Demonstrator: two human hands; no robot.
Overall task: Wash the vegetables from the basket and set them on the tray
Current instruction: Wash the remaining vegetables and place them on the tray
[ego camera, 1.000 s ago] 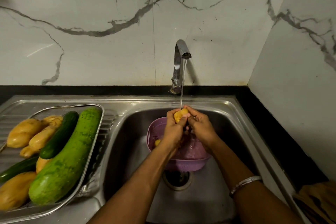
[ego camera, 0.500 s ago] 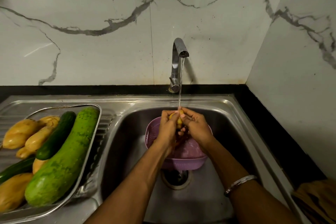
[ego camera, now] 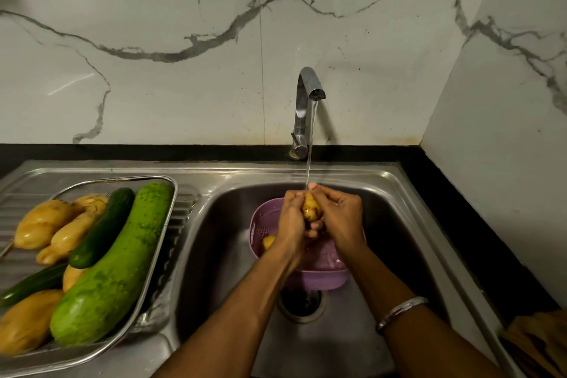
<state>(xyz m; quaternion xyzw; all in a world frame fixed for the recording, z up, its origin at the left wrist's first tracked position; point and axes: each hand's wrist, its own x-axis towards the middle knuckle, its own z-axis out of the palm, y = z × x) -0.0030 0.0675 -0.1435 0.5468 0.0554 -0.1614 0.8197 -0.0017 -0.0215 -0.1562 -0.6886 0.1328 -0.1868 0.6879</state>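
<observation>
Vegetables lie washed on the steel wire tray (ego camera: 171, 218) at the far left, on the sink's ribbed drainboard: a big light-green bottle gourd (ego camera: 113, 267), a dark green cucumber (ego camera: 102, 230) leaning against it, and several wet yellow potatoes (ego camera: 43, 224). To the right, inside the stainless steel sink (ego camera: 399, 212), sits the round lilac plastic basket (ego camera: 264, 224) with one small yellow potato (ego camera: 268, 242) showing in it. Above the basket my left hand (ego camera: 290, 221) and right hand (ego camera: 340, 218) both curl around a small yellow potato (ego camera: 311, 209), pressed between them under the thin stream from the chrome tap (ego camera: 305, 101). A silver bangle (ego camera: 400, 313) circles my right wrist.
</observation>
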